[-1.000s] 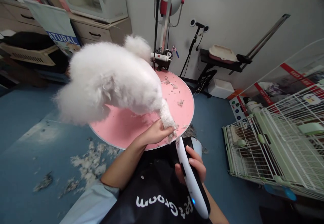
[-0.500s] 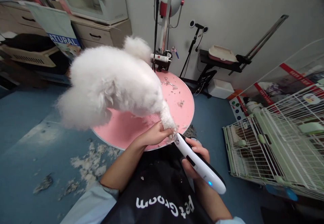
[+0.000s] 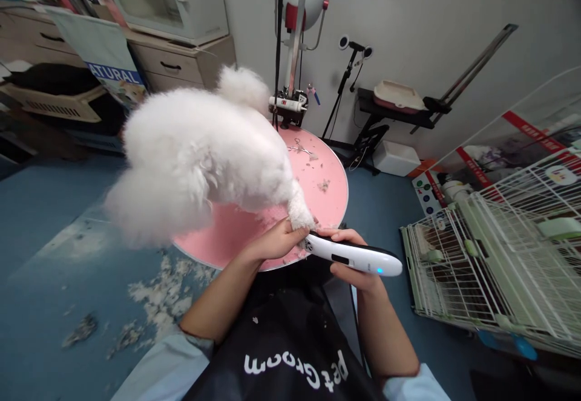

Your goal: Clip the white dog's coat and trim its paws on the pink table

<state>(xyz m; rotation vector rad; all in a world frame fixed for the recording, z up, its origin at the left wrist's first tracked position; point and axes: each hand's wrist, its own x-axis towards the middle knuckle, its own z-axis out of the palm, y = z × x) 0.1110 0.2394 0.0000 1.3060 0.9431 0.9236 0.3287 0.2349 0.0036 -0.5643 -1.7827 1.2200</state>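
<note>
A fluffy white dog (image 3: 195, 141) stands on a round pink grooming table (image 3: 327, 177), one leg stretched toward me. My left hand (image 3: 279, 241) is closed around the lower part of that leg (image 3: 298, 204). In my right hand (image 3: 356, 268) is a white and black hair clipper (image 3: 354, 256) with a blue light lit near its end. The clipper lies nearly level, its head right at the paw beside my left thumb. Fur and fingers hide the blade and the paw tip.
Scissors (image 3: 298, 147) and tufts of cut hair lie on the table's far side. A metal grooming post (image 3: 297, 38) rises behind. Clumps of hair (image 3: 161, 292) litter the floor at left; a wire cage (image 3: 494, 256) stands at right.
My right hand has swung the clipper from a steep slant to nearly level, its back end rising. The dog's head has dipped slightly. My left hand keeps its hold on the leg.
</note>
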